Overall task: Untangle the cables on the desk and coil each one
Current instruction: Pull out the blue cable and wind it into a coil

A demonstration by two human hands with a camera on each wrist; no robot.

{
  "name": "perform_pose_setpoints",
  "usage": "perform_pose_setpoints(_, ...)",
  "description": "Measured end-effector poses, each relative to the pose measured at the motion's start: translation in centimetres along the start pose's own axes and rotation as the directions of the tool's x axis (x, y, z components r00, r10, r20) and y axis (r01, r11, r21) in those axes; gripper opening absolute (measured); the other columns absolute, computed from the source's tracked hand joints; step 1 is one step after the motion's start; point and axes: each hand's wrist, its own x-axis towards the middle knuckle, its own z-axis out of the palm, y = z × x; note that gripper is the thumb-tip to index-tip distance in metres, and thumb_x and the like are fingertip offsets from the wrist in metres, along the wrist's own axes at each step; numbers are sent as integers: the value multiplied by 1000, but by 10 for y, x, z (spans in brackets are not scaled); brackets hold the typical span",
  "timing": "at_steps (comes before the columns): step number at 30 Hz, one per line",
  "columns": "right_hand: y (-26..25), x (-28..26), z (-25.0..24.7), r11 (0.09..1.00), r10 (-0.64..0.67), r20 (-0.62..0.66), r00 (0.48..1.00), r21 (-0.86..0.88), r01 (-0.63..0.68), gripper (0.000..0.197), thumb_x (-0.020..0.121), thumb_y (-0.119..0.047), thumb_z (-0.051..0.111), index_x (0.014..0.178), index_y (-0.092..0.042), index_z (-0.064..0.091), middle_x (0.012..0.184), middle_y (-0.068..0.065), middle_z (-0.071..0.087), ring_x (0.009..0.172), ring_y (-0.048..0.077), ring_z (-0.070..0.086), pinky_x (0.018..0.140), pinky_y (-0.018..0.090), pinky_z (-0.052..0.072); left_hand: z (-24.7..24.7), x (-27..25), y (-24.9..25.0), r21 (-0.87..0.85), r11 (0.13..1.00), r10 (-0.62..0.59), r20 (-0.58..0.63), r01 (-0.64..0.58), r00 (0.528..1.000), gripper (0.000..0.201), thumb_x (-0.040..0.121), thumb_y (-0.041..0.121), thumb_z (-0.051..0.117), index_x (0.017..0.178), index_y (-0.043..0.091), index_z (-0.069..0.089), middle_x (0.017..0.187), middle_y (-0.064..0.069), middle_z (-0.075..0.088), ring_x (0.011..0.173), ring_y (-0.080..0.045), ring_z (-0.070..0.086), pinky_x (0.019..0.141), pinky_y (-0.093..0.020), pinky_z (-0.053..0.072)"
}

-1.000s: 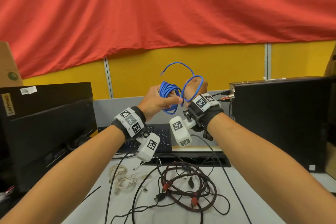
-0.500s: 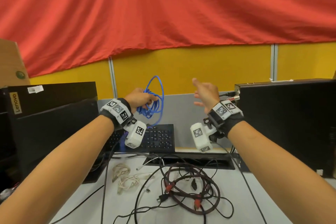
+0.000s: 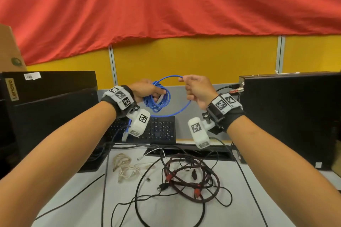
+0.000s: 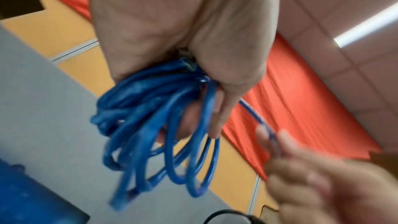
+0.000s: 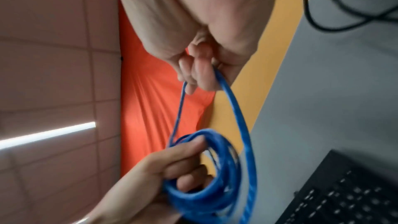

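The blue cable (image 3: 158,97) is up in the air in front of you, above the keyboard (image 3: 162,131), most of it already gathered into a bundle of loops. Your left hand (image 3: 145,89) has its fingers curled through that bundle and clamped round it, and the left wrist view shows the loops hanging from the fist with a plug end dangling low. 0.5 s ago your right hand was off the cable with its fingers spread; now your right hand (image 3: 198,89) is back on it, pinching the free end near the tip between thumb and fingers, so that 1 wide loop arcs from the bundle over to the right and back underneath. That tells me you are on what looks like the last turn of this cable: the tail only needs laying onto the bundle or wrapping round it to lock it. Watch that the loops in your left fist do not slip while you do it. Below your hands, on the desk (image 3: 83,199), the rest waits untouched: the red-and-black braided cable (image 3: 191,178) tangled with thin black leads, and the pale beige cable (image 3: 127,167) lying just to its left.
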Motion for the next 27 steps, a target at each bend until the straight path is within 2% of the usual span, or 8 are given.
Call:
perform_pose_setpoints(3,15,1,-18,973,-88,-84,993,-221,68,24,103,-21,57,97,-5,74,61,1,42,49,12,31,44,25,27,-4,-9,-4,-233,971,92,123,-62,988,39,96,13,62,57,15,61,48,0,41,50,-17,51,68,-32,56)
perform_pose_setpoints(6,28,0,-24,957,-104,-72,992,-278,80,26,102,-25,59,93,-7,76,61,2,38,50,14,28,43,23,28,-4,-17,-5,-239,967,125,167,-83,978,28,90,33,64,73,13,52,49,7,30,42,-11,32,61,-31,43)
perform_pose_setpoints(9,32,-3,-30,980,-40,14,999,-194,42,27,103,-25,58,100,-4,74,66,4,28,54,15,22,47,25,22,-7,-20,-4,-166,978,148,102,-130,984,35,85,39,67,67,17,45,48,10,29,41,-8,25,61,-34,18)
perform_pose_setpoints(13,31,-7,-36,983,-55,140,989,-163,78,27,106,-13,49,120,-1,69,66,0,31,55,12,27,52,24,27,-15,-25,-3,1,977,215,-17,-215,977,34,83,43,68,57,24,58,51,9,36,45,-9,31,47,-22,29)
perform_pose_setpoints(18,35,-7,-30,923,-86,94,992,-368,115,28,107,-18,48,122,-16,71,64,2,32,57,15,26,49,26,26,-9,-22,-1,-211,937,267,-81,-279,960,34,96,34,62,68,17,54,58,5,33,44,-8,26,43,-19,27)
perform_pose_setpoints(20,41,-10,-27,934,-45,104,994,-348,79,28,107,-19,48,128,-12,66,65,2,35,55,13,30,48,24,30,-11,-17,0,-313,906,236,-183,-284,955,31,99,25,60,71,14,56,54,6,36,41,-7,26,42,-20,27)
perform_pose_setpoints(23,55,-20,-29,993,49,188,981,-110,-29,34,105,-9,51,138,-16,53,68,4,44,52,12,35,48,25,36,-26,-7,1,-514,812,110,-332,-278,937,33,103,26,54,74,15,45,45,10,35,35,-6,27,44,-21,29)
perform_pose_setpoints(27,74,-33,-36,997,28,145,989,66,-38,42,102,1,51,140,-16,52,70,8,48,50,12,36,42,21,36,-53,6,-4,-691,643,-90,-496,-330,864,32,105,24,51,76,17,40,50,7,34,32,-4,29,36,-17,28)
